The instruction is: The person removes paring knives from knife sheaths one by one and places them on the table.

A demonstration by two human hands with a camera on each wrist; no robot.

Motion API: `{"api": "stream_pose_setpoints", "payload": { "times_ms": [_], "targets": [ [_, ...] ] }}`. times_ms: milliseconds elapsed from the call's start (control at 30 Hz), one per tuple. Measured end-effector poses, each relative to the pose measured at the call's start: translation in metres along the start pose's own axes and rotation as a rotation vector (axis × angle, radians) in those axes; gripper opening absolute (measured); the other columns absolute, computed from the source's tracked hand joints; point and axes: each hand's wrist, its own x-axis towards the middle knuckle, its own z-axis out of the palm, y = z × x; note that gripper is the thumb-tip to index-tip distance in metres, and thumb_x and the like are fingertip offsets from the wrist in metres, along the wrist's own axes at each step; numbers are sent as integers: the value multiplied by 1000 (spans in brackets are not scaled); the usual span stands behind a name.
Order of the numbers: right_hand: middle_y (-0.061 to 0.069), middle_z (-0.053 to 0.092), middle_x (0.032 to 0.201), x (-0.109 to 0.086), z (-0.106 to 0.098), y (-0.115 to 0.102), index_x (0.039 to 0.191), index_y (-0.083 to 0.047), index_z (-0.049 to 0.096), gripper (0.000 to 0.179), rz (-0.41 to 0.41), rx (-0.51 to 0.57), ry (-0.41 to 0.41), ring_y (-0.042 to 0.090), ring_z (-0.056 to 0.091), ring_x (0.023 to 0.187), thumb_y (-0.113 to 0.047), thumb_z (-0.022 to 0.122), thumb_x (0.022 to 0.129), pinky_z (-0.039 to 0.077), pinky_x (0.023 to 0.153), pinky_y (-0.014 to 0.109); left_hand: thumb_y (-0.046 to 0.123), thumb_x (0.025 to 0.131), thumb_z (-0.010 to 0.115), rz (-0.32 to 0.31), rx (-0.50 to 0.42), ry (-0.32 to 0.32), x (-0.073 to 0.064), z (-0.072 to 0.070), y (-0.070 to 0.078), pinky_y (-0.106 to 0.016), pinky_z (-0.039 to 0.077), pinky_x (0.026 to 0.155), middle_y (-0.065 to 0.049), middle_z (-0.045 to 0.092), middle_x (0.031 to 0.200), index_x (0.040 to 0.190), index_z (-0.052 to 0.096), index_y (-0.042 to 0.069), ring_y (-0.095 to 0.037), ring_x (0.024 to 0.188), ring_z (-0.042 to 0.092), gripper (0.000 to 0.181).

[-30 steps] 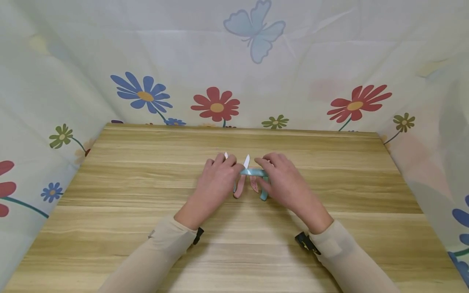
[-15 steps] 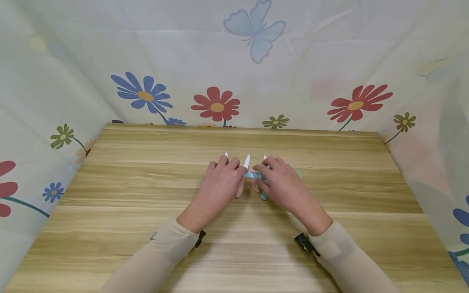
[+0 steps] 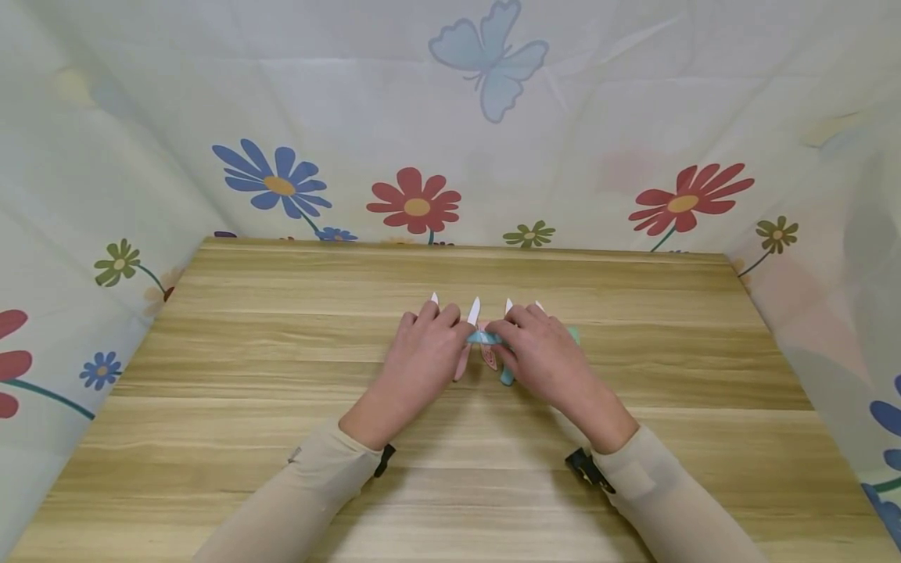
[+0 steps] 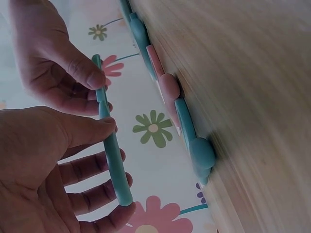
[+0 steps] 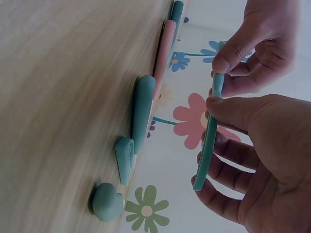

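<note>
Both hands hold a teal knife (image 3: 484,337) in its sheath, raised above the table. My left hand (image 3: 427,349) pinches the rounded handle (image 4: 116,170) between thumb and fingers, as the left wrist view shows. My right hand (image 3: 545,348) grips the flat sheath (image 5: 206,150) at the other end. No blade shows between the two parts. Beneath the hands lie several knives with white blades, among them one with a pink handle (image 3: 462,364) and one with a teal handle (image 5: 144,111). A pink sheath (image 3: 489,356) lies between them.
On the wooden table (image 3: 450,485), a teal sheath (image 5: 125,160) and a rounded teal piece (image 5: 108,201) show in the right wrist view. A green piece (image 3: 575,335) peeks out past the right hand. A flower-printed cloth (image 3: 591,141) hangs behind the table and along its sides.
The hands have drawn slightly closer together, so less of the teal knife shows between them. The right hand has shifted a little down, uncovering blade tips and the green piece beyond it.
</note>
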Motion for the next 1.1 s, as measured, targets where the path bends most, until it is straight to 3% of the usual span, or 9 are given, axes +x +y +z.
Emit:
{"api": "stream_pose_setpoints", "payload": {
  "times_ms": [200,367,500,733,1100],
  "targets": [
    [7,67,107,-1,0,0,122,-12,77,24,-4,7,-2,29,66,103,-17,79,99,44,113,58,16,96,71,2,-14,1,-1,0,0,-44,51,70,-3,61,96,109,80,16,-27,86,53,16],
    [7,67,106,-1,-1,0,122,-12,78,24,-7,-2,8,28,66,99,-17,79,98,55,99,53,16,96,72,-2,-20,-1,-1,-1,0,-43,51,70,-2,61,95,110,80,16,-27,86,53,16],
    [7,67,105,-1,-1,0,122,-12,78,24,-9,-12,10,28,65,97,-18,79,99,56,97,51,16,96,73,-4,-24,-6,-1,-2,0,-43,51,70,-2,59,94,109,79,17,-26,86,53,14],
    [6,66,104,-1,-1,1,124,-14,79,27,6,-22,8,26,60,90,-19,80,98,53,69,38,17,98,74,-16,-34,-16,0,-3,-1,-42,49,70,-2,60,95,109,80,17,-26,86,51,13],
    [6,67,106,0,0,2,124,-15,79,27,19,-24,4,26,60,90,-20,80,98,53,69,37,18,100,76,-15,-36,-20,-1,-3,-3,-41,47,70,-1,60,96,110,80,18,-25,85,48,11]
  ]
}}
